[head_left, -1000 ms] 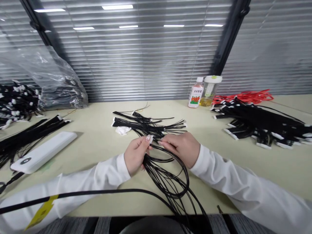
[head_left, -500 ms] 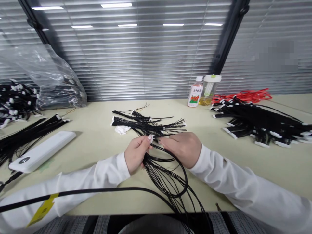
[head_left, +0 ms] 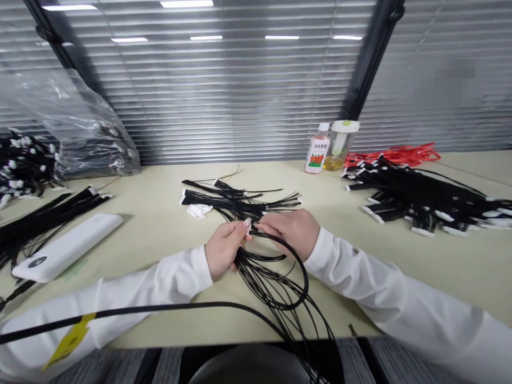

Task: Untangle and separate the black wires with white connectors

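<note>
While wires [head_left: 245, 259] cross the table [head_left: 156, 213] (cream-coloured), blinds [head_left: 208, 106] hang behind.

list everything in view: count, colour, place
blinds: uncounted, grey, back
posts: two, dark, back
table: one, cream, centre
bag: one, clear, back left
bottle: one, pinkish, back
cup: one, clear, beside bottle
strips: uncounted, red, back right
wire piles: several, black, left, centre, right
scrap: one, white, centre
power bank: one, white, left
cable: one, black, front
tag: one, yellow, on cable
wires: uncounted, black, at hands
sleeves: two, white, front
left hand: one, bare, centre
right hand: one, bare, centre
</note>
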The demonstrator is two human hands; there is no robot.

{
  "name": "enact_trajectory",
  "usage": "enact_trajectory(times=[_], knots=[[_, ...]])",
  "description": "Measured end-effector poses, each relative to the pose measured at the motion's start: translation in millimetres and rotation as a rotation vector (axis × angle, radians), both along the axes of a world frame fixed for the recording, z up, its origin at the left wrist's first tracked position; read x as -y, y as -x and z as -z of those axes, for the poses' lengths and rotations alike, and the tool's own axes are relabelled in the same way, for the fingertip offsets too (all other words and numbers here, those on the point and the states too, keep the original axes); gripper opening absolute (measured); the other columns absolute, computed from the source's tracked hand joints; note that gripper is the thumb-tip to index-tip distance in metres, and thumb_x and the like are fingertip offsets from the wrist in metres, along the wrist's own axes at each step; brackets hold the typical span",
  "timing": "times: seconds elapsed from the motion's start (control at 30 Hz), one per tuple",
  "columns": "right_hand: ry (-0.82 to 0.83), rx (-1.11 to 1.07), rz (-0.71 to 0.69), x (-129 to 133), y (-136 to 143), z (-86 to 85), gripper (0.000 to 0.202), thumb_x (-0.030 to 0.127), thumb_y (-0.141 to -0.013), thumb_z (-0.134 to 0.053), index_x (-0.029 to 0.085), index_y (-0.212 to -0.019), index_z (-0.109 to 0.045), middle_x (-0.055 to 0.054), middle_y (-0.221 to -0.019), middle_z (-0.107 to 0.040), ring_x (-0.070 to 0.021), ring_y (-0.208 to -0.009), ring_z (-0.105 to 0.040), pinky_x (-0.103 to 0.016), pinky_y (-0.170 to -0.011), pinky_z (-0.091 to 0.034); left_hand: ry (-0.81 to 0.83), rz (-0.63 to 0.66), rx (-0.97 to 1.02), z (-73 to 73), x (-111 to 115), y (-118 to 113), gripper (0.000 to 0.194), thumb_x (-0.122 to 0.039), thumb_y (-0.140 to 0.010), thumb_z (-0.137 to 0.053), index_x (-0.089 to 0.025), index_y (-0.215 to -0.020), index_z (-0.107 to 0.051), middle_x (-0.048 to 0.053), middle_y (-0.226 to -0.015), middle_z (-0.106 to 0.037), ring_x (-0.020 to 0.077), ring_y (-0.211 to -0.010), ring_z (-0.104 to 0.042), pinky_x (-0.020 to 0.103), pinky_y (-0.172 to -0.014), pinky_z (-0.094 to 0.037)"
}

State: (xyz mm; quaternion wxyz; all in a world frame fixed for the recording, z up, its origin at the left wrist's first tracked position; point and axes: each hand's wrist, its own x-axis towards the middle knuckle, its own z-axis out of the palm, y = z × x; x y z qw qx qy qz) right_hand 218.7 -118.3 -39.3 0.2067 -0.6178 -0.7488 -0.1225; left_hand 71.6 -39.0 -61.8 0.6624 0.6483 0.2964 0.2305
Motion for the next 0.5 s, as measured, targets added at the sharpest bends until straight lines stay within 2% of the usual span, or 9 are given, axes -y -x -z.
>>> enact_trajectory(times=[0.13, 0.33, 0.5], knots=[[0.073, -0.013, 0.018, -1.1, -1.3, -5.4, 0.043, 0.041, -0.086, -0.025, 0.017, -0.078, -0.059, -0.002, -0.063, -0.059, -0.0078, -0.06, -0.052, -0.02, -0.056, -0.028, 0.021, -0.043, -0.005, 0.6, -2.4, -1.6, 0.043, -0.057, -0.066, -0.048, -0.015, -0.063, -0.052, -0.007, -0.039, -0.035, 0.0046, -0.02, -0.03, 0.017, -0.019, -0.021], [0.075, 0.012, 0.024, -0.5, -0.6, -7.6, 0.041, 0.038, -0.086, -0.027, 0.017, -0.078, -0.061, -0.003, -0.065, -0.059, -0.0084, -0.06, -0.05, -0.02, -0.056, -0.029, 0.042, -0.032, 0.008, 1.1, -2.4, -1.6, 0.04, -0.055, -0.067, -0.049, -0.015, -0.066, -0.052, -0.007, -0.04, -0.037, 0.0043, -0.021, -0.03, 0.018, -0.02, -0.021], [0.048, -0.175, 0.007, -1.5, -3.4, -8.1, 0.023, 0.032, -0.08, -0.042, 0.016, -0.081, -0.059, 0.0, -0.056, -0.055, -0.0057, -0.049, -0.043, -0.019, -0.052, -0.029, 0.129, -0.028, 0.116, 0.7, -3.2, -3.6, 0.035, -0.049, -0.07, -0.05, -0.015, -0.061, -0.047, -0.009, -0.035, -0.028, 0.0025, -0.021, -0.026, 0.015, -0.023, -0.019]])
